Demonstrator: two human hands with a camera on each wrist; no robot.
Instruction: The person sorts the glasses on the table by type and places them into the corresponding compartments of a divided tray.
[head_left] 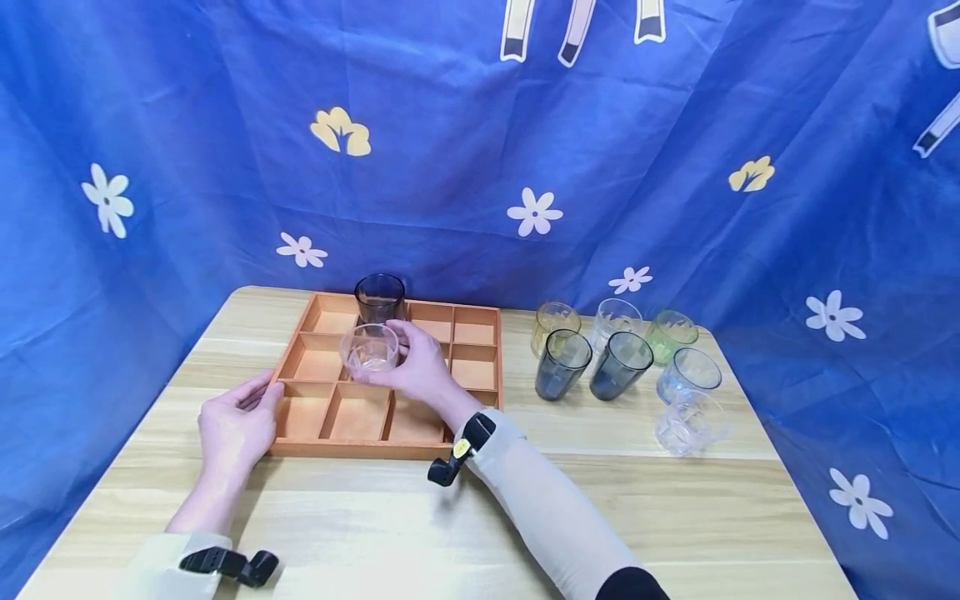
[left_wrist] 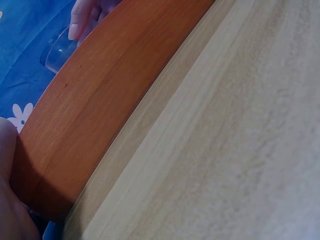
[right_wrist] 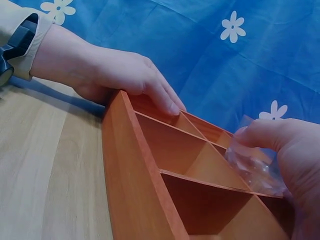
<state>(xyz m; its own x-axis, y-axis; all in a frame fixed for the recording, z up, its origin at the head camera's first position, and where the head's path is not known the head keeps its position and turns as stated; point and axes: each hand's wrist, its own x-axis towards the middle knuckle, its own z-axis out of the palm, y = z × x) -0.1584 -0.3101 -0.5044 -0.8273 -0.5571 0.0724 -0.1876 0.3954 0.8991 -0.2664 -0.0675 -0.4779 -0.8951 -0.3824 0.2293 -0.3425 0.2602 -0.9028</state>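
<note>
A wooden divided tray (head_left: 360,451) lies on the table. My left hand (head_left: 238,423) grips its left wall near the front corner; in the right wrist view the left hand (right_wrist: 122,72) reaches over that wall's rim. Thumb and fingers of my right hand (head_left: 423,367) hold a clear, faintly pink glass (head_left: 370,346) upright over the middle of the tray. In the right wrist view the glass (right_wrist: 252,165) overlaps the dividers, its lower part partly hidden. Behind it, a dark grey glass (head_left: 380,298) stands in the back row of compartments.
To the tray's right stand two tall dark glasses (head_left: 562,365), a yellow glass (head_left: 555,327), a clear one (head_left: 617,321), a green one (head_left: 670,336), a bluish one (head_left: 687,375) and a clear glass (head_left: 688,423). A blue curtain (head_left: 450,167) hangs behind the table (head_left: 600,492).
</note>
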